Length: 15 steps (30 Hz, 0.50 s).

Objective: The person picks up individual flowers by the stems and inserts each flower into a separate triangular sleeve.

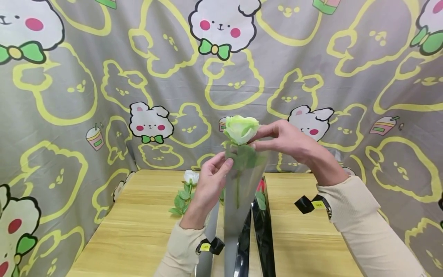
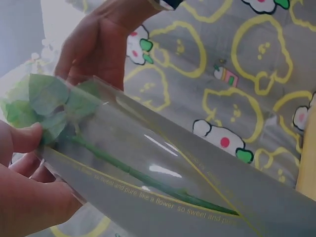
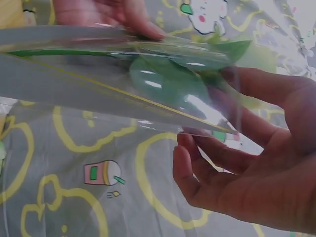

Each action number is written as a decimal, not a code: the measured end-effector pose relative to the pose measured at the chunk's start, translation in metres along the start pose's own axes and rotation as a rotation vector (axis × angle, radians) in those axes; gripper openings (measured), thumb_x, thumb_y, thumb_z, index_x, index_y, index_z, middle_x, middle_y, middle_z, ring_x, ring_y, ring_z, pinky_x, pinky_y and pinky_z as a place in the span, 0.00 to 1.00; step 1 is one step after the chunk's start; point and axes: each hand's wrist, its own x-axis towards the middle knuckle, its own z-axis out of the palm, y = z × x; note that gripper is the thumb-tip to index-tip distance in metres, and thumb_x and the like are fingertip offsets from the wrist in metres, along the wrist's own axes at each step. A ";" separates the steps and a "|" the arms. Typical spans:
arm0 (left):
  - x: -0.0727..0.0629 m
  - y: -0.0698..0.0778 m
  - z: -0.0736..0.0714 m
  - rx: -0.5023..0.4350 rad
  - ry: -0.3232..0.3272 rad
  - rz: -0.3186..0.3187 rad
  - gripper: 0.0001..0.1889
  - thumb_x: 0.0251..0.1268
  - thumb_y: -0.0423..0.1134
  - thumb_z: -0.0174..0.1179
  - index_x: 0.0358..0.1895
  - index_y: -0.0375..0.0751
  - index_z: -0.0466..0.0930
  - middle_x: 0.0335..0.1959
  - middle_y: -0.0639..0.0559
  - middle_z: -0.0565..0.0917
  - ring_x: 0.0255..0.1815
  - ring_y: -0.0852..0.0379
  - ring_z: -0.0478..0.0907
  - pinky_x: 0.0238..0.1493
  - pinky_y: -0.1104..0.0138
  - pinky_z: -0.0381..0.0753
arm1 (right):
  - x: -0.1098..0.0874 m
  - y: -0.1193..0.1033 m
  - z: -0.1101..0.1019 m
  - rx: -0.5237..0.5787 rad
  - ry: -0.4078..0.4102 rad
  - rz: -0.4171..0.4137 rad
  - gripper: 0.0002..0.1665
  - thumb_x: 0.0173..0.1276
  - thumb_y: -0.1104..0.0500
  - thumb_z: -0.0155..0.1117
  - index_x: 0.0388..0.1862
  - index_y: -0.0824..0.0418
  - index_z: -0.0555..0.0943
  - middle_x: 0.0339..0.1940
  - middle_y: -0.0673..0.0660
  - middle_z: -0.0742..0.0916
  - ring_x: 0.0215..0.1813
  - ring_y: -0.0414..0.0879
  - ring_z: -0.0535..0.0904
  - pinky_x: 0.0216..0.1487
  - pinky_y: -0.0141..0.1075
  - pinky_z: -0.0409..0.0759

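A pale green-white rose (image 1: 241,129) stands upright, its bloom above the mouth of a clear and grey flower sleeve (image 1: 233,227). Its green stem (image 2: 133,173) and leaves (image 3: 163,81) show through the clear film, which bears yellow lettering. My left hand (image 1: 212,179) pinches the sleeve's left edge near the top, thumb in front. From the right, my right hand (image 1: 287,140) holds the rose just under the bloom between thumb and fingers; the bloom and film partly hide those fingertips.
On the wooden table (image 1: 124,219), a white rose with leaves (image 1: 187,192) lies at the back left. A red flower (image 1: 261,186) lies in a black wrapper (image 1: 263,234) to the right. Another grey sleeve (image 1: 206,257) lies left of the held one. A patterned curtain (image 1: 235,96) hangs behind.
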 end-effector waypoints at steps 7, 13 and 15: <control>0.001 0.005 -0.003 -0.099 0.035 -0.022 0.12 0.76 0.24 0.53 0.56 0.37 0.77 0.39 0.54 0.83 0.45 0.61 0.77 0.44 0.72 0.76 | -0.020 0.011 -0.001 0.035 0.115 0.017 0.22 0.72 0.54 0.70 0.61 0.63 0.83 0.58 0.57 0.87 0.54 0.48 0.85 0.54 0.41 0.83; -0.001 0.011 -0.005 -0.066 0.097 -0.056 0.24 0.75 0.22 0.51 0.71 0.25 0.62 0.45 0.56 0.78 0.50 0.61 0.74 0.54 0.71 0.74 | -0.023 0.023 0.014 0.034 0.203 -0.015 0.15 0.70 0.59 0.72 0.51 0.68 0.88 0.46 0.57 0.90 0.39 0.48 0.88 0.44 0.40 0.86; -0.003 0.012 -0.007 -0.073 0.103 -0.061 0.25 0.76 0.24 0.51 0.72 0.25 0.60 0.44 0.56 0.76 0.50 0.62 0.71 0.54 0.72 0.73 | -0.022 0.024 0.018 0.032 0.229 -0.034 0.14 0.70 0.60 0.72 0.49 0.69 0.88 0.43 0.58 0.91 0.37 0.47 0.88 0.43 0.40 0.86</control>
